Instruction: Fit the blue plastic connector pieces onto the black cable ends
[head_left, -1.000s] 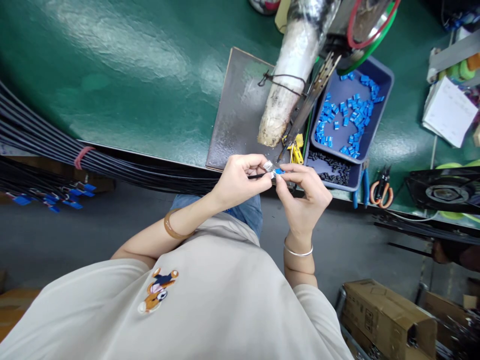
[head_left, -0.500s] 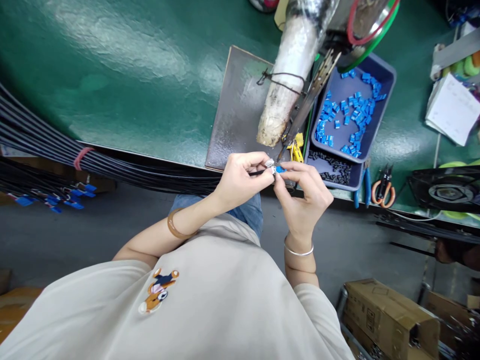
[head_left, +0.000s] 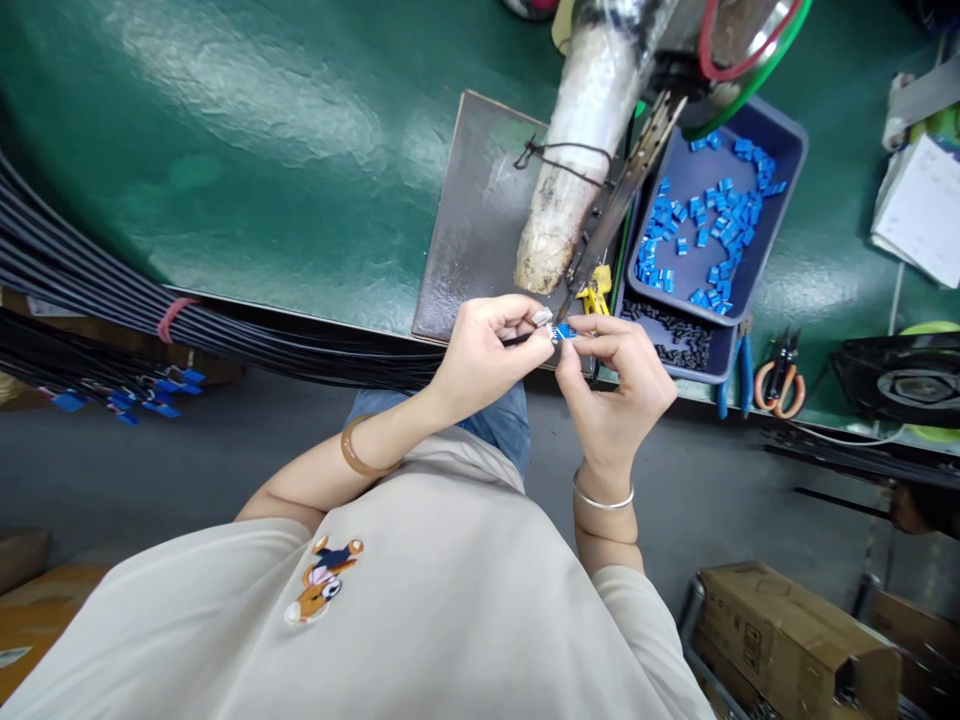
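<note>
Between the thumb and fingers of my left hand (head_left: 495,350) is the end of a black cable (head_left: 516,340). A small blue connector (head_left: 565,331) is pinched by the fingertips of my right hand (head_left: 619,365), right against the cable's end. Just above the connector is the tip of a soldering iron (head_left: 562,308), held in a slanted metal stand (head_left: 611,215). My fingers partly cover the cable end and its thin wires. I cannot tell whether the iron's tip touches them.
A foil-wrapped duct (head_left: 562,200) hangs over a dark board (head_left: 480,190). To the right stand a bin (head_left: 789,200) of blue connectors and a lower bin (head_left: 724,365) of small black parts. Pliers (head_left: 744,375) and orange-handled cutters (head_left: 780,385) lie beside them. Bundled cables (head_left: 97,265) run along the left edge.
My right hand has shifted slightly right, and more of the blue connector shows between the fingertips. The whole view has moved a little. Both hands keep their pinch.
</note>
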